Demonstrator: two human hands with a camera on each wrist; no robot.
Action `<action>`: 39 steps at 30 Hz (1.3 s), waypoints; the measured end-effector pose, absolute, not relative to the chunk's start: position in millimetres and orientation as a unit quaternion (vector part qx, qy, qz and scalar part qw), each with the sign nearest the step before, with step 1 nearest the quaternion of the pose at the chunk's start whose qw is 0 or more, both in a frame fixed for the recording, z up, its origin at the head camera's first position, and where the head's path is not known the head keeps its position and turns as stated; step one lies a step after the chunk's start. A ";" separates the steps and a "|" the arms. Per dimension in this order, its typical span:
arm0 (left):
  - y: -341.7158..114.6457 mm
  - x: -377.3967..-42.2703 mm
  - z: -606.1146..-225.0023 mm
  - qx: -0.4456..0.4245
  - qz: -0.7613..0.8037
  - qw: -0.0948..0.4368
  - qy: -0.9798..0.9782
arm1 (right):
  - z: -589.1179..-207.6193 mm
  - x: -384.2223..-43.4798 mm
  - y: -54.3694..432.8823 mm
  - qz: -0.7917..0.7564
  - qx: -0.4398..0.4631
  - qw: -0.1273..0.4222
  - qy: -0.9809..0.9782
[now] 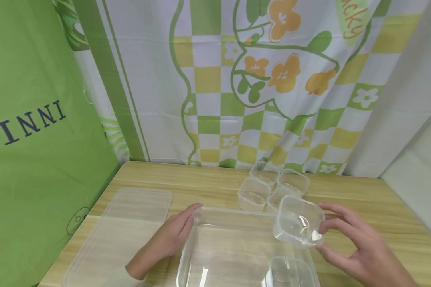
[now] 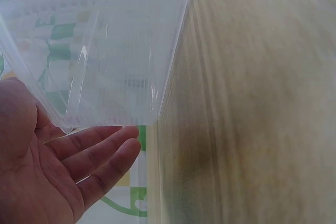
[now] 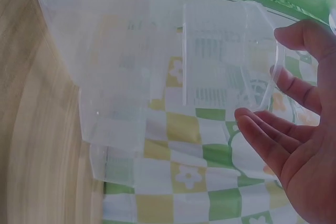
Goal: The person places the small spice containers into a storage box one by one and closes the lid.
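Observation:
My right hand (image 1: 359,243) holds a small clear plastic container (image 1: 298,221) at its rim, thumb on one side and fingertips on the other. The small container is raised and tilted over the right back part of a large clear bin (image 1: 233,243). In the right wrist view, the thumb and fingertips pinch the rim of the small container (image 3: 226,56). At the bin's back left corner rests my left hand (image 1: 172,231). The left wrist view shows its fingers (image 2: 100,163) extended loosely past the corner. Another small container (image 1: 289,271) sits inside the bin at its front right.
Several small clear containers (image 1: 255,193) stand grouped on the wooden table (image 1: 373,207) behind the bin. A flat clear lid (image 1: 125,223) lies to the left. A patterned curtain (image 1: 208,79) hangs along the back, and green fabric (image 1: 28,179) stands at the left.

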State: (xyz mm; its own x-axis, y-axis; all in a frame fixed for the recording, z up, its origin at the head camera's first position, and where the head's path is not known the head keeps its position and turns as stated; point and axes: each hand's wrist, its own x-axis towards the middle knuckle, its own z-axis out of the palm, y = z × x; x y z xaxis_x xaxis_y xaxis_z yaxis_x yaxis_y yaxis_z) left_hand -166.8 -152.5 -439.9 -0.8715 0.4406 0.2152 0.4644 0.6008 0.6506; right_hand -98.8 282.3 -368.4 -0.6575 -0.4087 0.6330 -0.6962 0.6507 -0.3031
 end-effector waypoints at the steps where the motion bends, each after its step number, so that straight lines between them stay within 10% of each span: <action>1: -152.6 -166.8 -440.1 -0.252 -0.369 0.015 -0.895 | -369.3 -99.6 281.8 0.274 0.324 0.265 -0.866; 39: -152.7 -168.1 -442.2 -0.252 -0.364 0.014 -0.897 | -402.5 -121.3 283.4 0.286 0.397 0.229 -0.841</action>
State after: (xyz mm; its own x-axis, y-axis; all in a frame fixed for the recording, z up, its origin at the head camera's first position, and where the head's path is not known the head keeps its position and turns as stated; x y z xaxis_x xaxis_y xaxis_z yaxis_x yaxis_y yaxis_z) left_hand -168.1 -152.7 -442.2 -0.8726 0.4416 0.2086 0.4621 0.6085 0.6451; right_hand -121.3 283.4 -402.5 -0.5803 -0.5371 0.6122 -0.7990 0.5208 -0.3005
